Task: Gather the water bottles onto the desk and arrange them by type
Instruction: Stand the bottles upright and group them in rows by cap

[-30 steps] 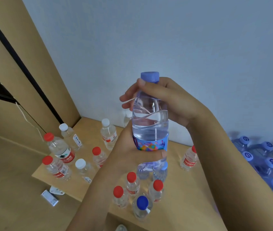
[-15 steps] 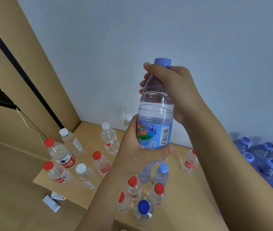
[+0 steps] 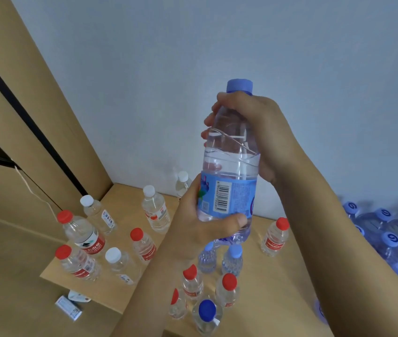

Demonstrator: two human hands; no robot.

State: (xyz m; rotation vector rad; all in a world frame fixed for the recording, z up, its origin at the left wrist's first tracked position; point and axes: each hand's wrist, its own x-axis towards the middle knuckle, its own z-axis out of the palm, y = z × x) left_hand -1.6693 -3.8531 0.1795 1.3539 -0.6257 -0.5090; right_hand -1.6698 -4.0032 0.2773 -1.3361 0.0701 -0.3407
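A pale blue-grey wall (image 3: 217, 57) closes the back of the scene, and tan wooden panelling (image 3: 10, 93) with a dark vertical strip runs down the left side. Below them sits a light wooden worktop (image 3: 278, 276) whose near left corner juts out over a lower surface, where a small card or packet (image 3: 69, 310) lies just off the edge.

Above the worktop, a blue-capped bottle (image 3: 232, 166) is held upright in both hands. The left hand (image 3: 200, 229) wraps the lower body, thumb across the front just under the label. The right hand (image 3: 254, 132) curls its fingers round the shoulder and neck below the cap. The barcode side of the label faces the camera, which suggests the bottle is raised to be read, so its type can be judged.

On the worktop the bottles stand upright, some loosely by kind. Two small blue-capped bottles (image 3: 219, 261) stand side by side directly under the held one, probably its destination. Red-capped bottles (image 3: 207, 285) cluster near the front edge with a dark-blue-capped bottle (image 3: 206, 314) among them; others with red caps (image 3: 81, 244) and white-capped bottles (image 3: 154, 210) are mixed on the left, so sorting looks unfinished. One lone red-capped bottle (image 3: 274, 237) stands apart on the right.

Past the right forearm, a wrapped pack of bottles (image 3: 392, 242) with printed blue caps lies off the worktop, seemingly not yet gathered.
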